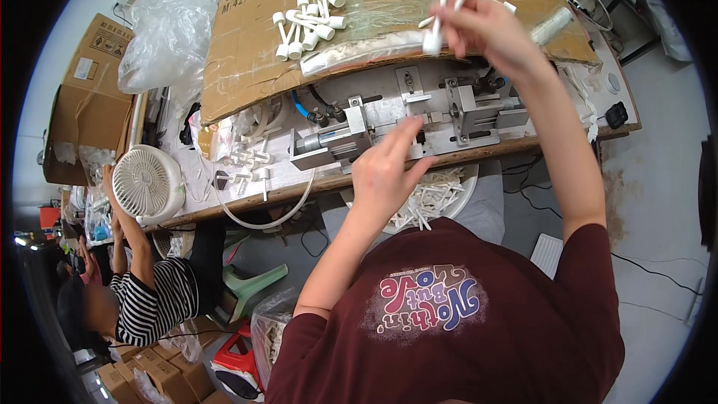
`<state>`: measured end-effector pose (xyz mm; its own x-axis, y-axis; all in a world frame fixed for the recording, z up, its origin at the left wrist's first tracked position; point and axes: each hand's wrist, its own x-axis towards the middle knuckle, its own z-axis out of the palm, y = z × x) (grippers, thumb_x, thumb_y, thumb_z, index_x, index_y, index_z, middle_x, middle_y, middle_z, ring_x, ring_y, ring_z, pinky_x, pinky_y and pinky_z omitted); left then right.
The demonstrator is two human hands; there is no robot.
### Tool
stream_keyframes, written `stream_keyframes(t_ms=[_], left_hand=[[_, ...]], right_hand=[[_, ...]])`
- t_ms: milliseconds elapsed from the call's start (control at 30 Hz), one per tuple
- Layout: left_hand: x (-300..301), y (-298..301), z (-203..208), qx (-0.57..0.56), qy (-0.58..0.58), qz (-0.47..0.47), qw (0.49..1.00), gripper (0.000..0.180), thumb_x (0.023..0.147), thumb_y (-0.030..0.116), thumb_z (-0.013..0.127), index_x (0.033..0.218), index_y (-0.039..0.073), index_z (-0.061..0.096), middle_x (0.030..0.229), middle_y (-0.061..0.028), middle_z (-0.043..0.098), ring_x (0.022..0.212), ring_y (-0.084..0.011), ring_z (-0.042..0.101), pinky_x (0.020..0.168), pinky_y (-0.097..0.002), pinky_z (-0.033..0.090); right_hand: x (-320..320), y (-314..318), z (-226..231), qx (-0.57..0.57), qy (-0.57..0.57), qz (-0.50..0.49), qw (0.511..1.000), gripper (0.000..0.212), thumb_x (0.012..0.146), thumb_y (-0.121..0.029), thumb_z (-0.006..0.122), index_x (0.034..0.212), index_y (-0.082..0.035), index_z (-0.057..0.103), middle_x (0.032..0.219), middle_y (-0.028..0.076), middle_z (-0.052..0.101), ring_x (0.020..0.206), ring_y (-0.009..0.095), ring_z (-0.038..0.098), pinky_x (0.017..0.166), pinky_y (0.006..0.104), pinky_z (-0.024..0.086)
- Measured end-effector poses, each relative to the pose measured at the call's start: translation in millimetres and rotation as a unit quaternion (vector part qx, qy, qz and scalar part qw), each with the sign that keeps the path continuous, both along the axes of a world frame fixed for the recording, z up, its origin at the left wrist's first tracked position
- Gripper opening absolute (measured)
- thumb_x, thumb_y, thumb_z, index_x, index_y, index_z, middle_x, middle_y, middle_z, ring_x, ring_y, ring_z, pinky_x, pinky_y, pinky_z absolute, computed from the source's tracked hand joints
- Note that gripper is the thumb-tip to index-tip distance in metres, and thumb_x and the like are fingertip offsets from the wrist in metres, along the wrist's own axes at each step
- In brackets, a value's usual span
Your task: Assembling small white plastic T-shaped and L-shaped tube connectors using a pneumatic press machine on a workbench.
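Observation:
My right hand is raised over the near edge of a cardboard sheet. Its fingers pinch white mallet-shaped plastic pieces, blurred by motion; their exact number is unclear. My left hand hovers at the near side of a metal clamping fixture, thumb apart and fingers stretched out, with nothing seen in it. Between the fixture's two metal blocks lies a small gap, partly covered by my left fingers. Many similar white mallet-shaped pieces lie piled on the cardboard.
A basin of white sticks rests below the bench edge at my lap. A white fan stands left, near more white pieces. A hose loops off the bench. Another person in a striped shirt works at far left.

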<state>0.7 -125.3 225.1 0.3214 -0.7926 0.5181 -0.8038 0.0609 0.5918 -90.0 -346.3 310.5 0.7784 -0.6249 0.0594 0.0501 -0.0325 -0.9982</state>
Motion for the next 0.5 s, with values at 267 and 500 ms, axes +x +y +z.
stream_keyframes(t_ms=[267,500], left_hand=[[2,5,32,-0.08,0.032,-0.1,0.991,0.035,0.073,0.002,0.077,0.107,0.002,0.068,0.094,-0.0095,0.065,0.076,-0.0211,0.066,0.064,-0.0304,0.055],[-6,15,-20,0.03,-0.113,-0.02,0.993,0.029,0.076,0.009,0.075,0.104,0.003,0.07,0.108,-0.0076,0.069,0.066,-0.0162,0.066,0.057,-0.0289,0.052]], right_hand=[[-36,76,-39,0.178,-0.012,0.01,0.984,0.029,0.09,-0.014,0.069,0.108,0.008,0.063,0.077,0.009,0.067,0.062,0.013,0.066,0.057,0.023,0.054],[-60,79,-42,0.166,-0.154,-0.005,0.974,0.051,0.103,-0.03,0.042,0.13,0.012,0.05,0.112,0.022,0.064,0.104,0.026,0.066,0.094,0.0374,0.05]])
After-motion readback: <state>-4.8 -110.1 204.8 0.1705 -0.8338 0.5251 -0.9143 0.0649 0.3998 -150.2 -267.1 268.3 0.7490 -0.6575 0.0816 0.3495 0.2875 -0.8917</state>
